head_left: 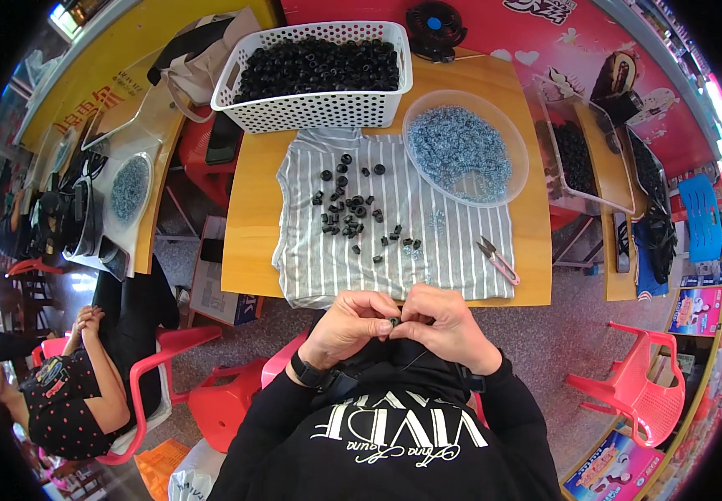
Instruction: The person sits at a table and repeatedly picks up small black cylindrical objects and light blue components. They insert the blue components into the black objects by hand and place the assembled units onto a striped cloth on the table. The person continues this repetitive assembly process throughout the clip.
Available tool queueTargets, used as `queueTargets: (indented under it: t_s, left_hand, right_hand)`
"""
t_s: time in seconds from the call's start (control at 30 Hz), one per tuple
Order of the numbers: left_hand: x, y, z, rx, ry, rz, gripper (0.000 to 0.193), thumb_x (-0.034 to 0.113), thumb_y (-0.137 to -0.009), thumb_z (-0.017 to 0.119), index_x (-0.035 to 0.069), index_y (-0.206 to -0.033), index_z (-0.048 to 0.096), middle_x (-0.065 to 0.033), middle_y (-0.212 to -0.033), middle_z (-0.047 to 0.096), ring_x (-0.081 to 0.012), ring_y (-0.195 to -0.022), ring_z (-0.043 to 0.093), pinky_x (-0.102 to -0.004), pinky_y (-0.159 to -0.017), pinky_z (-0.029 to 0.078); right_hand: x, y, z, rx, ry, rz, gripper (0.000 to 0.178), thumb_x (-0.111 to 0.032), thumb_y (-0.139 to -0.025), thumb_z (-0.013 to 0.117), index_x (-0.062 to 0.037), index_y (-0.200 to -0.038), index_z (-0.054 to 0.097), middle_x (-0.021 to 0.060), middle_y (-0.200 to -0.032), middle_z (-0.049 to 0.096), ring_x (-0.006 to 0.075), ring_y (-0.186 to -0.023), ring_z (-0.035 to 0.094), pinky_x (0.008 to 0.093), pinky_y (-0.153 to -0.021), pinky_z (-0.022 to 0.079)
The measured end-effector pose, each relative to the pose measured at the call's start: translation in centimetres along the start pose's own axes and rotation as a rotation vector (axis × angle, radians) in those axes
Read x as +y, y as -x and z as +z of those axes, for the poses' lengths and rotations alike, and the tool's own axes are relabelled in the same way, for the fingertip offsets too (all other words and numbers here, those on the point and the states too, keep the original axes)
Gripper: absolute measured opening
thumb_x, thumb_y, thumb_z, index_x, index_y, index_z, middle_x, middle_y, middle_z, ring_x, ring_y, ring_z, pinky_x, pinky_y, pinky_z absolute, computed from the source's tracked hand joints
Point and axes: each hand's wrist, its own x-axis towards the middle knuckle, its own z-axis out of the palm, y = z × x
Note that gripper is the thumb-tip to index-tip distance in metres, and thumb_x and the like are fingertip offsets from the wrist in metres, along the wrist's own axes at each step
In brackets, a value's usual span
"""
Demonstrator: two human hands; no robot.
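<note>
My left hand (349,327) pinches a small black ring-shaped part (393,321) between thumb and fingertips, just off the table's front edge. Against the same part, my right hand (442,322) is closed, its fingertips together; whether it holds a tiny piece of its own is hidden. Ahead of both hands, several loose black parts (353,204) lie scattered on a grey-and-white striped cloth (319,267). A few clear bluish bits (437,220) rest on the cloth too. Pink-handled thread snips (499,260) lie to the right, their blades pointing away to the left.
A white perforated basket (311,110) full of black parts stands at the back of the wooden table (248,250). Right of it sits a round clear tub (518,167) of bluish pieces. A black fan (436,27) is behind. Someone sits at left; a red chair (636,384) stands at right.
</note>
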Motion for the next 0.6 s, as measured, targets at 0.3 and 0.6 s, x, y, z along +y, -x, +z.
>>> queueTargets:
  t_s: [0.3, 0.6]
  left_hand:
    - [0.3, 0.4, -1.0, 0.106, 0.179, 0.078, 0.026, 0.002, -0.086, 0.072, -0.002, -0.111, 0.065, -0.0135, -0.104, 0.066, -0.0192, -0.093, 0.062, -0.0281, -0.085, 0.051]
    - [1.1, 0.8, -2.3, 0.17, 0.234, 0.151, 0.024, 0.0, -0.09, 0.067, -0.002, -0.114, 0.061, -0.0136, -0.105, 0.064, -0.0185, -0.094, 0.062, -0.0258, -0.083, 0.052]
  right_hand:
    - [2.4, -3.9, 1.4, 0.241, 0.234, -0.033, 0.01, 0.0, -0.08, 0.07, -0.0025, -0.089, 0.066, 0.0104, -0.079, 0.058, 0.0237, -0.068, 0.061, 0.0344, -0.059, 0.046]
    - [3.3, -5.9, 3.9, 0.123, 0.705, -0.081, 0.01, -0.004, -0.073, 0.065, -0.0031, -0.081, 0.058, 0.0152, -0.08, 0.054, 0.0356, -0.077, 0.061, 0.0448, -0.065, 0.049]
